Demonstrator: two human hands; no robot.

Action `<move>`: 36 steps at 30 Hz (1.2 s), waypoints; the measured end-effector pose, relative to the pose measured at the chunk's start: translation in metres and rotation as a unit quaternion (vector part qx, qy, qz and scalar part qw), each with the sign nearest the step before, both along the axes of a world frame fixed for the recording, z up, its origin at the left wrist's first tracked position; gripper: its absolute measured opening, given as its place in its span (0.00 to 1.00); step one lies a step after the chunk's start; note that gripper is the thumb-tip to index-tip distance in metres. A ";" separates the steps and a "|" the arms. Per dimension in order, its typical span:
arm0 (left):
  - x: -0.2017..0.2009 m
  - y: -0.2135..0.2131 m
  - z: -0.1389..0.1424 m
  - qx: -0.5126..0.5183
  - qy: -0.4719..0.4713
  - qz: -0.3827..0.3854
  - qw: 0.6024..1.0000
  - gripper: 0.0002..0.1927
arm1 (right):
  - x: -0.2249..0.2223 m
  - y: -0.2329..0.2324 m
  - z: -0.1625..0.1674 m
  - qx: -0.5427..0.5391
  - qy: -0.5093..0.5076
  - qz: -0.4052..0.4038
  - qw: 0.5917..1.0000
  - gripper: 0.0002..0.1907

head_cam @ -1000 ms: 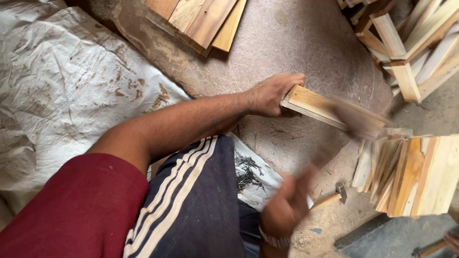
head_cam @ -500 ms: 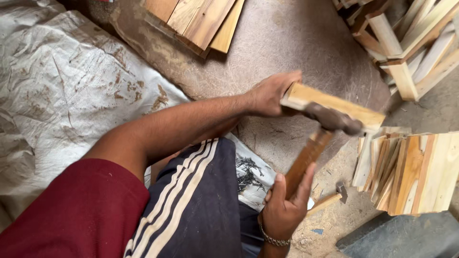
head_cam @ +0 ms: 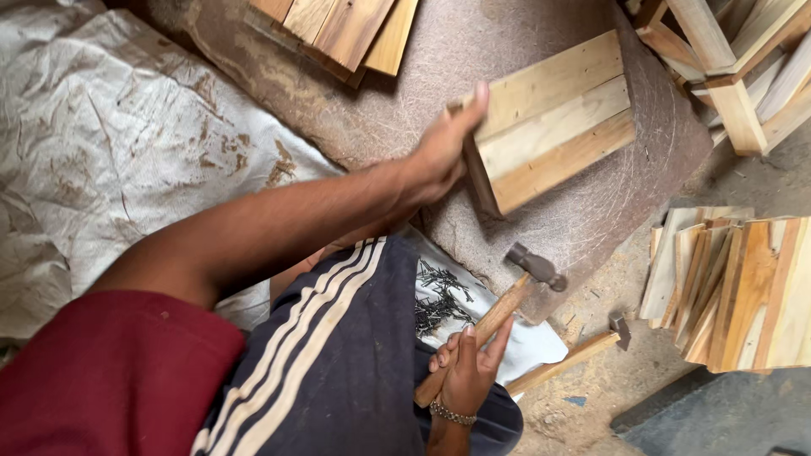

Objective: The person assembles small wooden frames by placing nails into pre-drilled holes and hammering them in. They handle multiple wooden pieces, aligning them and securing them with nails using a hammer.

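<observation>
My left hand (head_cam: 443, 152) grips the near edge of a panel of three nailed wooden slats (head_cam: 553, 118), tipped up on a large flat stone block (head_cam: 524, 211). My right hand (head_cam: 467, 371) holds the wooden handle of a hammer (head_cam: 498, 312), whose dark metal head hangs low over the block's near edge, apart from the panel. A pile of dark nails (head_cam: 439, 295) lies on a white cloth (head_cam: 532, 342) beside my knee.
A second hammer (head_cam: 574, 359) lies on the sawdust floor. Loose slats (head_cam: 731, 291) are stacked at right, wooden frames (head_cam: 726, 59) at top right, another slat panel (head_cam: 338, 29) at top. A crumpled white sack (head_cam: 101, 152) covers the left.
The left hand has turned the slat panel up so its flat face shows. The right hand has drawn the hammer down off the panel toward my knee.
</observation>
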State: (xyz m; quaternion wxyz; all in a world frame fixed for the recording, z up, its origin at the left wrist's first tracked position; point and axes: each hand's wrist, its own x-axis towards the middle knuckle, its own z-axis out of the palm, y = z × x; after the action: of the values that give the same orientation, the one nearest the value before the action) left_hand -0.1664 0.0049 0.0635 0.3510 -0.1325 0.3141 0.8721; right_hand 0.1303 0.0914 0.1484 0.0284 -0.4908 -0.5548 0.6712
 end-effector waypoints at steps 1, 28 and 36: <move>0.007 -0.002 0.005 -0.035 -0.006 -0.054 0.998 0.40 | 0.001 0.001 -0.003 -0.022 0.000 -0.008 1.000 0.40; -0.020 0.125 0.115 -0.262 0.806 -0.529 -0.045 0.41 | 0.019 -0.032 -0.003 -0.104 0.030 0.069 0.992 0.39; -0.098 0.122 0.121 -0.471 0.740 -0.441 0.191 0.32 | -0.013 -0.024 -0.002 -0.133 0.070 0.011 0.989 0.39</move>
State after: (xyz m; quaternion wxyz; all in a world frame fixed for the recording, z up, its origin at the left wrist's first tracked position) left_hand -0.2647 0.1272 0.1841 0.1567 0.5932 0.7887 -0.0382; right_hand 0.1178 0.0678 0.1465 -0.0053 -0.4359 -0.4623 0.7721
